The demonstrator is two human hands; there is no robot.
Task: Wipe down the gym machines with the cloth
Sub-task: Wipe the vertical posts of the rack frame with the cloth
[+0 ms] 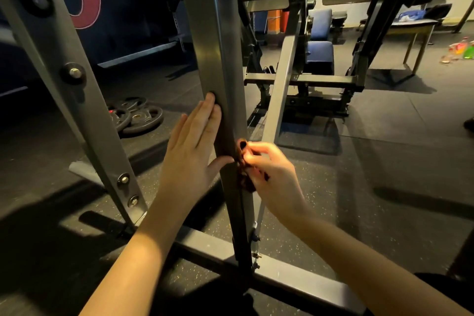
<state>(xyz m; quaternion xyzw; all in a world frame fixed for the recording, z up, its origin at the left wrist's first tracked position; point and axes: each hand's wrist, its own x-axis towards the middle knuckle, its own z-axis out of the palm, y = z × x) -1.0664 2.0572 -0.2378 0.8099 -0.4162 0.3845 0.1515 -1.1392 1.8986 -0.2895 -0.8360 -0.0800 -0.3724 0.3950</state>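
dark crumpled cloth [245, 174] is pinched by right hand [272, 174] against smooth square steel post [218, 46]; left hand [191, 146] rests flat on it.

The upright post [218, 59] stands in the middle on the base bar [295, 277], which lies on the floor [384, 149]. The left hand [192, 146] lies flat on the left side of the post; the right hand [272, 169] holds the cloth [246, 179] against its right edge. A slanted beam [64, 79] stands to the left, with weight plates [136, 117] on the floor behind, between beam and post. Behind the post is a seat [319, 56]; far right, the counter [415, 25]
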